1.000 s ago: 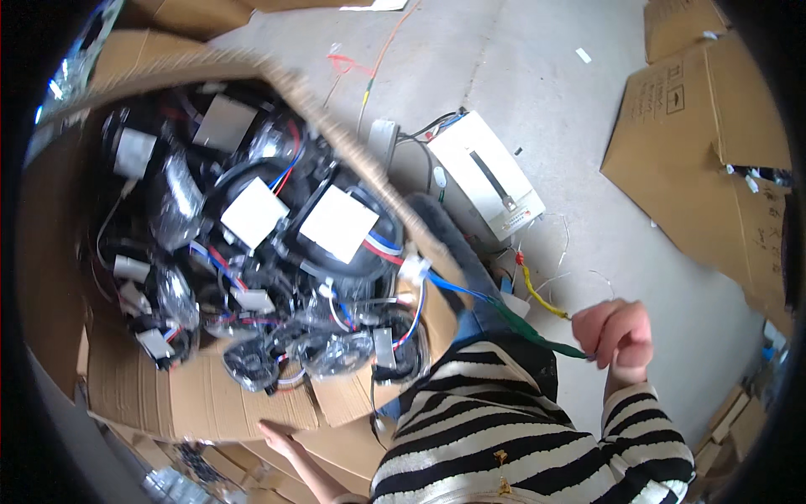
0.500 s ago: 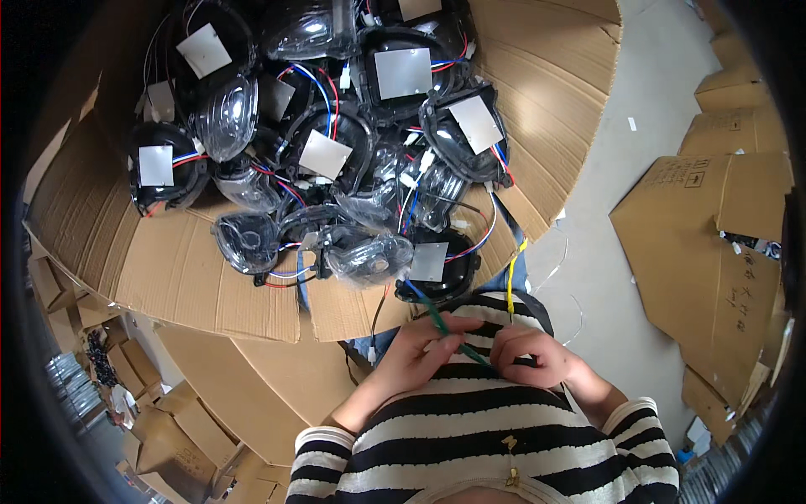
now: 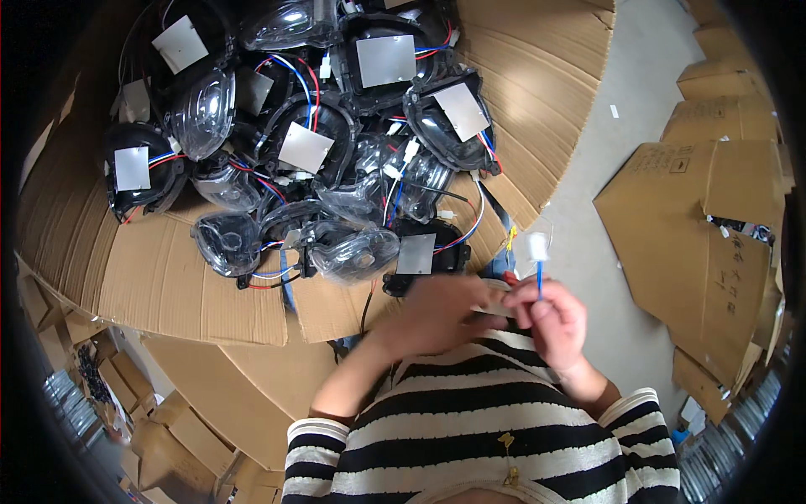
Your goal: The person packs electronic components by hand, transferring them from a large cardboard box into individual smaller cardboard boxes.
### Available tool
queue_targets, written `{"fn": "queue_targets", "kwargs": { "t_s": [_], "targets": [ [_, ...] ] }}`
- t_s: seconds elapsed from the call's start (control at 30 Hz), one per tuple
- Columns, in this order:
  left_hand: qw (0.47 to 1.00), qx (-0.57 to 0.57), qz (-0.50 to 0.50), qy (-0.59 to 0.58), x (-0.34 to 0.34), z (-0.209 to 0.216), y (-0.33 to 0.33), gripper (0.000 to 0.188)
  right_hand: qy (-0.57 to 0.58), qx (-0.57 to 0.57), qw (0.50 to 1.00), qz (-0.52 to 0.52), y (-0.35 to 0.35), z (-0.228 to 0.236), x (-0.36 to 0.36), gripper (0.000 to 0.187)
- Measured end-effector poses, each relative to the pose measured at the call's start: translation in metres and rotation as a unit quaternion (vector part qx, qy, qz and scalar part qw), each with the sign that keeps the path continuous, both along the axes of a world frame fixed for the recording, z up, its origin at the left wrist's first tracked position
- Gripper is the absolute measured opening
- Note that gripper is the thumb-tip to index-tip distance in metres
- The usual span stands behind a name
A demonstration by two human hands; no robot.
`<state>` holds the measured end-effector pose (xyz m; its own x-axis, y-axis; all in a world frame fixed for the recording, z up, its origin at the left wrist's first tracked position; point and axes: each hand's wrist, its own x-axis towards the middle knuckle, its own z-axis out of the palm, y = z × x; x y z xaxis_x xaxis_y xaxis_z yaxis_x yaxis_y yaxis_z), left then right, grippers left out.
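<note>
My right hand (image 3: 556, 321) pinches a blue wire (image 3: 539, 284) between thumb and fingers. At the wire's upper end stands a white plug connector (image 3: 537, 246). Smeared by motion, my left hand (image 3: 445, 312) is close beside the right one, and I cannot see what its fingers hold. Just beyond it lies a black lamp unit (image 3: 449, 260) with a silver square plate (image 3: 416, 254). To its left sits another lamp unit with a clear lens (image 3: 357, 250). A yellow strand (image 3: 511, 238) hangs near the carton edge.
Several more lamp units (image 3: 306, 147) with coloured wires are heaped in the big open carton (image 3: 537, 92) in front of me. Folded cardboard boxes (image 3: 672, 235) stand on the grey floor (image 3: 575, 252) at right. More cartons (image 3: 180, 428) lie at lower left.
My right hand has moved up and forward, and the blue wire with its white connector now shows upright in it. My left hand has shifted forward. The green strand between the hands no longer shows.
</note>
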<state>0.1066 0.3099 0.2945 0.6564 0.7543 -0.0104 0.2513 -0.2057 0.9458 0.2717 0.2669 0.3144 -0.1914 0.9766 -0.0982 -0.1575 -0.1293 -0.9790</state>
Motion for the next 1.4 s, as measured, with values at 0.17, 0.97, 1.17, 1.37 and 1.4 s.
{"fn": "queue_targets", "kwargs": {
  "t_s": [0.17,0.97,1.17,1.37,1.4],
  "targets": [
    [0.916,0.193,0.084,0.342,0.005,-0.047,0.044,0.028,-0.084,0.015,0.996,0.007,0.024,0.018,0.027,0.016],
    [0.972,-0.192,0.133,-0.021,-0.052,0.056,0.027,0.029,-0.181,0.125,0.963,0.153,0.048,0.047,-0.001,0.008],
    [0.986,-0.101,0.124,-0.056,-0.056,0.055,0.014,0.022,-0.159,0.115,0.961,0.197,0.053,0.061,-0.015,0.010],
    [0.973,-0.162,0.114,-0.119,-0.063,0.043,0.005,0.016,-0.130,0.061,0.978,0.149,0.047,0.053,-0.012,0.011],
    [0.979,-0.130,0.120,-0.103,-0.063,0.044,0.005,0.014,-0.130,0.065,0.976,0.162,0.050,0.054,-0.013,0.010]
  ]
}}
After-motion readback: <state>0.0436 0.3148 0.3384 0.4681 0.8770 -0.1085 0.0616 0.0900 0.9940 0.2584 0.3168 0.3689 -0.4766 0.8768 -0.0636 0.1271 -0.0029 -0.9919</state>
